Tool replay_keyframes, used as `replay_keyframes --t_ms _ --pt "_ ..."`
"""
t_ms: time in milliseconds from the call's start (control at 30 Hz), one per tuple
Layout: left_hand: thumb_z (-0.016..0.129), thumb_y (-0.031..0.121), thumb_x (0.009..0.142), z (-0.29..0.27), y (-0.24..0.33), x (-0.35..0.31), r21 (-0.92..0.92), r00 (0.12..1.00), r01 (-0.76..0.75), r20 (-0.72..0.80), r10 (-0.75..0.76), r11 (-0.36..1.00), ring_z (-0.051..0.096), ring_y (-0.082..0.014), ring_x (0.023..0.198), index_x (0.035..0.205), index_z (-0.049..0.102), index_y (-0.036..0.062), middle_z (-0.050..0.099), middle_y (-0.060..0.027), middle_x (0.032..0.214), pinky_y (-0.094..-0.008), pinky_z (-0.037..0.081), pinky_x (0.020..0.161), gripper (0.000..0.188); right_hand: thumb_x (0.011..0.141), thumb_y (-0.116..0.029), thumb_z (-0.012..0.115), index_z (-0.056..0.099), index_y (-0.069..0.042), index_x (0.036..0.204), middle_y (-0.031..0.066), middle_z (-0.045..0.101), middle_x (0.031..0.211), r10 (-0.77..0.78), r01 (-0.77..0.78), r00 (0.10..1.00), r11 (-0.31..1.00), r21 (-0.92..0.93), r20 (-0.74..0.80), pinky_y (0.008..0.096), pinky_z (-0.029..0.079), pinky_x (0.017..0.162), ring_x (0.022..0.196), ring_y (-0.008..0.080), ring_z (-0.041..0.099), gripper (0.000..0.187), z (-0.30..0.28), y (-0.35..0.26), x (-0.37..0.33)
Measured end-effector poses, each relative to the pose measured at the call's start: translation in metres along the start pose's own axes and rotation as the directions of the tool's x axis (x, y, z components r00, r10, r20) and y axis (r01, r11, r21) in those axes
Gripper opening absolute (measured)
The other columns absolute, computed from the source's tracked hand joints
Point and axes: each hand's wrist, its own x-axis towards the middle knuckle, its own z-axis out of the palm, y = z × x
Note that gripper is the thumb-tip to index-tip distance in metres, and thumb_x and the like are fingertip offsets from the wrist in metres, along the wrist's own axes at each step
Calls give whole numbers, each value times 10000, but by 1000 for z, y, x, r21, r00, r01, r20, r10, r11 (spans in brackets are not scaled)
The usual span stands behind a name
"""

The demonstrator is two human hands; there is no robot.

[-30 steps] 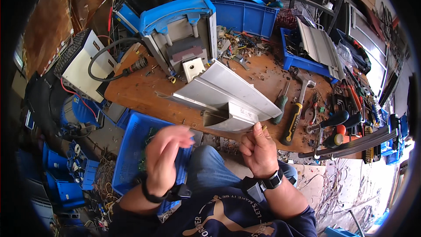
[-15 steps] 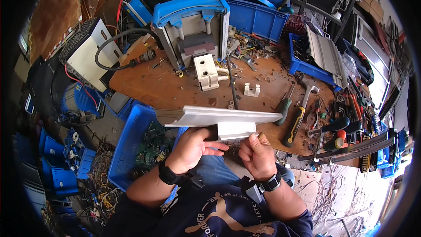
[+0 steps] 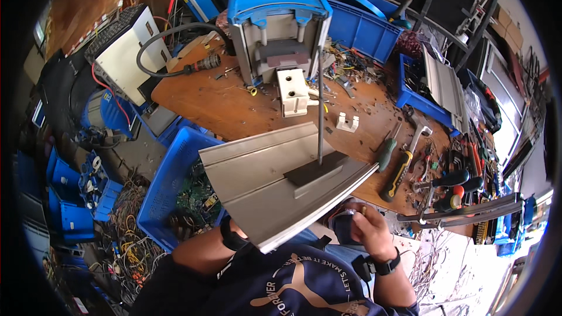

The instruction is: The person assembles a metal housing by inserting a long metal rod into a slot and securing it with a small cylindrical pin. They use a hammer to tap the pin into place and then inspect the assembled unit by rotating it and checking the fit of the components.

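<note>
A wide grey metal panel [image 3: 252, 169] with ridged edges lies tilted above my lap, over the table's front edge. A dark rectangular piece [image 3: 316, 174] sits at its middle, where the lower end of a thin dark rod [image 3: 320, 105] reaches it; I cannot tell if they touch. My left hand [image 3: 236, 229] is under the panel's near left part, its fingers hidden; only the strapped wrist area shows. My right hand [image 3: 373, 233] is beside the panel's right end, apart from it, with curled fingers. A small yellowish tip shows at them, too small to name.
On the wooden table [image 3: 205, 102] stand a blue-topped machine [image 3: 275, 3], a cream two-holed block [image 3: 294, 93] and a small white bracket [image 3: 347, 122]. A green-handled screwdriver [image 3: 386, 153], a hammer [image 3: 401, 169] and several pliers lie right. A blue crate [image 3: 153, 199] of circuit boards stands left.
The panel has turned from edge-on to show its broad face, its near side lowered toward me. My right hand has left the panel and moved right and down. My left hand has gone beneath it.
</note>
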Motion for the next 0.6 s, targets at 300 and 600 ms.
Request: replay_keyframes --t_ms 300,600 --pt "519 221 989 2 2 3 -65 998 51 44 -49 997 631 -223 1024 1216 562 29 616 -122 1183 -361 537 861 300 998 -224 505 577 34 1199 -54 429 596 -69 29 990 955 -294 -126 206 300 467 505 38 364 336 -28 -2 -30" --pt "515 225 991 7 5 18 -100 992 97 90 -88 990 623 -223 1041 1233 547 30 606 -124 1200 -361 534 870 313 980 -161 521 600 9 1188 -71 394 609 -139 63 983 873 -483 -122 209 289 482 527 27 342 280 -27 8 -31"
